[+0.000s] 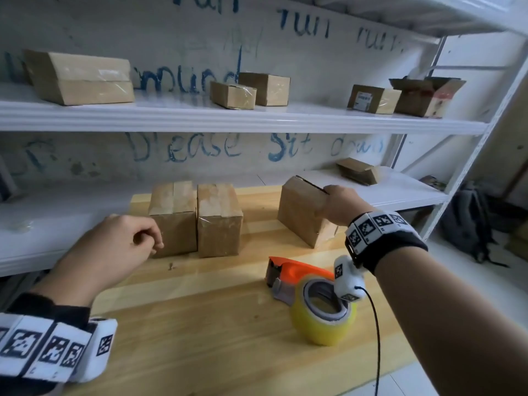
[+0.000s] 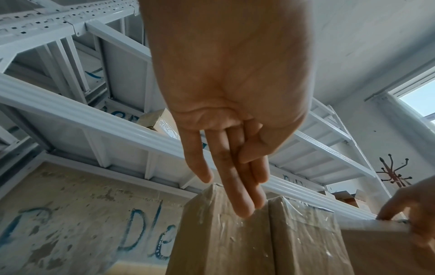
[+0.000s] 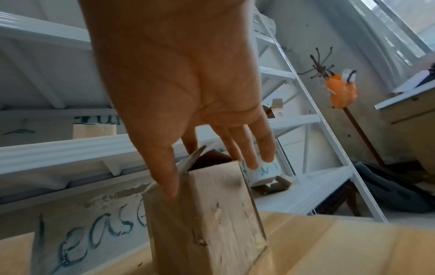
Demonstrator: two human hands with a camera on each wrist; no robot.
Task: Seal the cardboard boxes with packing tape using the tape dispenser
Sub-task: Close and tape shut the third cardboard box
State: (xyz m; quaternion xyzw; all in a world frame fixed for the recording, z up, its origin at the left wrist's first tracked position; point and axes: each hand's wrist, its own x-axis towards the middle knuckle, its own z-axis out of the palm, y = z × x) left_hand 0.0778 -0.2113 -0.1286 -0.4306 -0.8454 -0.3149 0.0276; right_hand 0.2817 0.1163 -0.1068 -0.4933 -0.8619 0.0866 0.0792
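- Cardboard boxes stand on the wooden board (image 1: pixel 200 324) that fills the lower half of the head view: two taped boxes side by side at centre, the left taped box (image 1: pixel 173 218) and the right taped box (image 1: pixel 219 220) touching each other, and an unsealed box (image 1: pixel 303 211) apart from them at centre right, tilted.
- Tape dispenser (image 1: pixel 294 277), orange with a yellow roll of packing tape (image 1: pixel 323 315), lies on the board in the lower right of the head view, near the right forearm; neither hand touches it.
- Right hand (image 1: pixel 340 204) reaches forward from the lower right, wrist band with black-and-white markers behind it. It grips the top of the unsealed box: in the right wrist view the thumb (image 3: pixel 164 178) lies on the near face by the raised flap (image 3: pixel 193 158), and the fingers (image 3: pixel 247 148) go over the far side of the open top. The box is blurred in that view.
- Left hand (image 1: pixel 114 247) comes in from the lower left of the head view, back of the hand up, and hovers at the near left corner of the left taped box.
- Left-hand fingers (image 2: pixel 237 186) hang loosely, slightly bent and close together in the left wrist view, tips just above the taped top edge of the left box; whether they touch it cannot be told. They hold nothing.
- White metal shelf (image 1: pixel 228 118) crosses the upper half of the head view and carries more cardboard boxes.
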